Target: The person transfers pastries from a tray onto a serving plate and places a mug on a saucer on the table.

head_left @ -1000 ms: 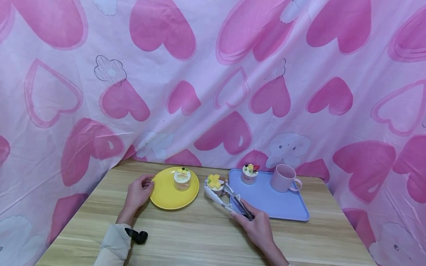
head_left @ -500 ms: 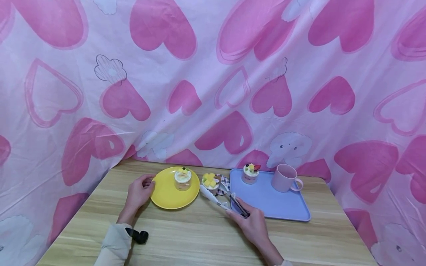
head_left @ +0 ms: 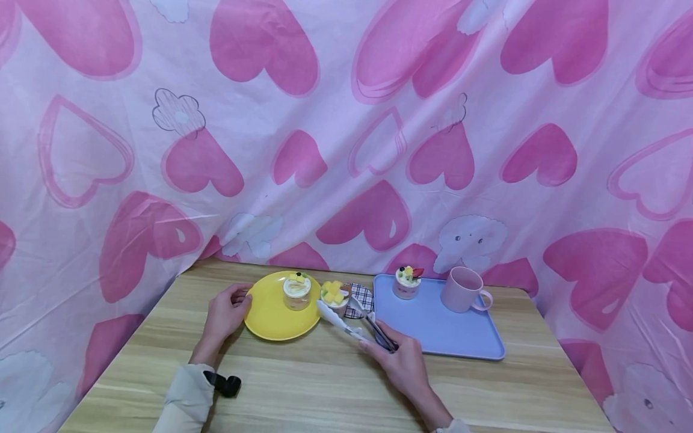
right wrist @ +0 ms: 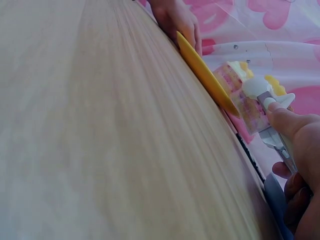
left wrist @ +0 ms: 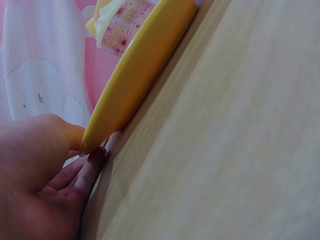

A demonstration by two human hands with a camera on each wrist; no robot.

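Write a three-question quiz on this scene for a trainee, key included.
1. True or false: the pink mug stands on the yellow plate.
2. The right grip holds tongs. What is between their ends? A) the pink mug, B) a cup with yellow topping, C) nothing.
3. How many dessert cups are in view?

Key:
1. False; the pink mug stands on the blue tray.
2. B.
3. Three: one on the plate, one in the tongs, one on the tray.

I saw soft, even light in the head view, with faint shadows on the tabletop; the 2 wrist views came through dimmer and hazier, that surface blurred up close.
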